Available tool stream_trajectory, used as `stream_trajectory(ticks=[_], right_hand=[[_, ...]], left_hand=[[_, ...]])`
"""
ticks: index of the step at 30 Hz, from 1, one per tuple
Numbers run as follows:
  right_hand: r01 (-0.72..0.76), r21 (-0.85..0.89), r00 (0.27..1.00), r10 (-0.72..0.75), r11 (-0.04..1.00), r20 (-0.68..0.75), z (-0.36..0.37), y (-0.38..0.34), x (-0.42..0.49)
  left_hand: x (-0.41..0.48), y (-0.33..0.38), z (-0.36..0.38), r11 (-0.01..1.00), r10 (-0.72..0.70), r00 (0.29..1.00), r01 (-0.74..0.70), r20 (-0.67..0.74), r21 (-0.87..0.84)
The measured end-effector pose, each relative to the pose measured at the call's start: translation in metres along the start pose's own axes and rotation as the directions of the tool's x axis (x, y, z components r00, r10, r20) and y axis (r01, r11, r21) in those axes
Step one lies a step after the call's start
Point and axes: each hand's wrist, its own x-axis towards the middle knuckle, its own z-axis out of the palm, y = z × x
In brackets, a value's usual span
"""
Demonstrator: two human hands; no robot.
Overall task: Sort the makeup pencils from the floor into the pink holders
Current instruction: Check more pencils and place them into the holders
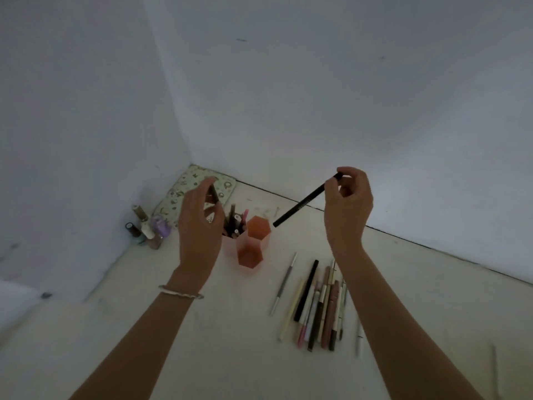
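Three pink hexagonal holders (249,252) stand joined on the pale floor near the room corner. The back-left one holds several pencils (235,220); the other two look empty. My right hand (347,206) is raised to the right of them and pinches the top end of a long black pencil (305,202), which slants down-left toward the holders. My left hand (200,223) hovers just left of the holders with a short dark pencil (214,194) between thumb and fingers. A loose pile of several makeup pencils (317,304) lies on the floor under my right forearm.
Nail polish bottles (148,229) cluster in the corner by the left wall. A floral pouch (184,194) lies behind the holders against the wall. A thin stray stick (494,368) lies at the far right.
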Motion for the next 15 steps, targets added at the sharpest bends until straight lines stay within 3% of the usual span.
stream_trajectory(ticks=[3, 6, 10, 15], right_hand=[[0.103, 0.083, 0.995, -0.104, 0.991, 0.007, 0.013, -0.017, -0.019], [0.186, 0.1, 0.981, -0.19, 0.977, 0.039, 0.028, -0.016, -0.039], [0.329, -0.013, 0.932, -0.322, 0.944, 0.167, 0.048, -0.001, -0.059], [0.536, -0.144, 0.804, -0.452, 0.832, 0.387, 0.065, 0.031, -0.075]], left_hand=[[-0.013, -0.012, 0.004, 0.993, 0.017, 0.994, -0.03, 0.107, 0.117], [-0.021, -0.017, -0.003, 0.97, 0.079, 0.992, -0.1, 0.102, 0.22], [-0.007, -0.01, -0.025, 0.989, -0.007, 0.998, 0.017, -0.067, 0.147], [0.001, 0.001, -0.038, 0.998, -0.028, 0.996, 0.033, -0.079, 0.061]])
